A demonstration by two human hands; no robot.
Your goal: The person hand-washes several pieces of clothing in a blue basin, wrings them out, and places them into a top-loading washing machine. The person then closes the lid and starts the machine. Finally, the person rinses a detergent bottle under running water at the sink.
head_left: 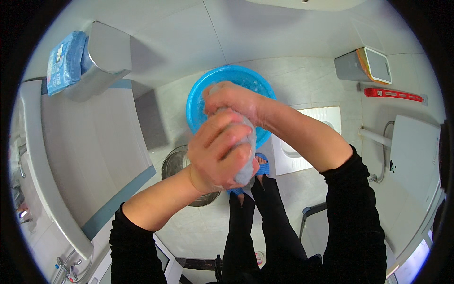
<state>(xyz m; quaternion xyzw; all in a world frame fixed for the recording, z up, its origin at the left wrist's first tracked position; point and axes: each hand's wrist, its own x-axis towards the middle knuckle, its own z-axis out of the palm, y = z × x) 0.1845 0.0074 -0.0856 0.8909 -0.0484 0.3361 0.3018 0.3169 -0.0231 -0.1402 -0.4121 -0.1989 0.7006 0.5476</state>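
A wet grey cloth (245,174) is bunched up between my two hands in the middle of the view. My left hand (221,149) has its fingers curled around the near end of it. Farther up, my right hand (232,101) grips the other end, and its fingers hide most of that part. Both hands look wet. Below them on the floor stands a round blue plastic basin (193,96), with suds or bubbles (253,85) showing inside. My forearms and hands cover much of the basin.
A metal basin (173,163) sits on the tiled floor by my slippered feet. To the right are a white squat toilet (306,163), a wall-mounted grey bin (361,65), a red holder (393,94) and a white cistern (413,152). A bathtub (53,198) and a blue package (65,64) are at left.
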